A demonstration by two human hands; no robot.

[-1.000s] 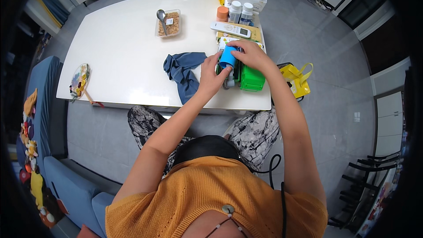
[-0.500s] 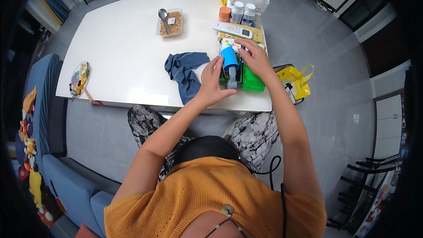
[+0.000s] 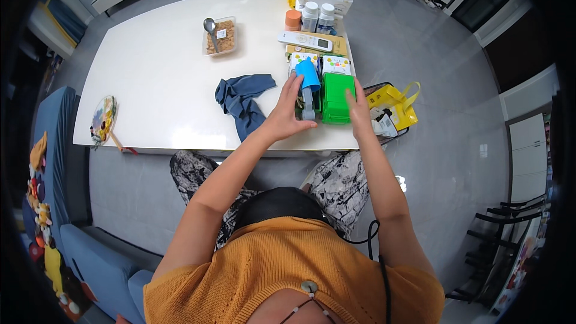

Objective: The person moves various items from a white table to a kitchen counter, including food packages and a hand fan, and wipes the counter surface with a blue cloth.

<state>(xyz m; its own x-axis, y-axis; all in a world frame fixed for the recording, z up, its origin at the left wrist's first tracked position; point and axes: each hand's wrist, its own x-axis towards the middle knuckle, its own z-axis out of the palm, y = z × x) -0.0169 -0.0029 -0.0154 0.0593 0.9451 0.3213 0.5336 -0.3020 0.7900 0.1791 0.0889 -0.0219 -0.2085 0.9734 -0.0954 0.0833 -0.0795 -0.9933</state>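
A green plastic box (image 3: 336, 97) stands near the table's front right edge. My right hand (image 3: 360, 114) is at its right side, thumb over the top and fingers along the edge. Just left of the box is a blue cylindrical piece (image 3: 308, 75) above a grey handle-like part (image 3: 308, 105); whether they are joined I cannot tell. My left hand (image 3: 284, 115) lies along their left side, thumb stretched out toward the grey part's lower end and fingers apart. Behind the box are white packs with coloured dots (image 3: 336, 65).
A white remote control (image 3: 305, 40) lies on a yellow box, with white bottles (image 3: 309, 17) and an orange-capped jar (image 3: 293, 20) behind. Leftward are a dark blue cloth (image 3: 243, 99) and a food container with a spoon (image 3: 225, 41). A yellow bag (image 3: 399, 108) is beyond the table's right edge.
My right hand has moved from beside the blue piece down to the green box's right side. The green box now shows a broad flat top. My left hand stays by the blue and grey parts.
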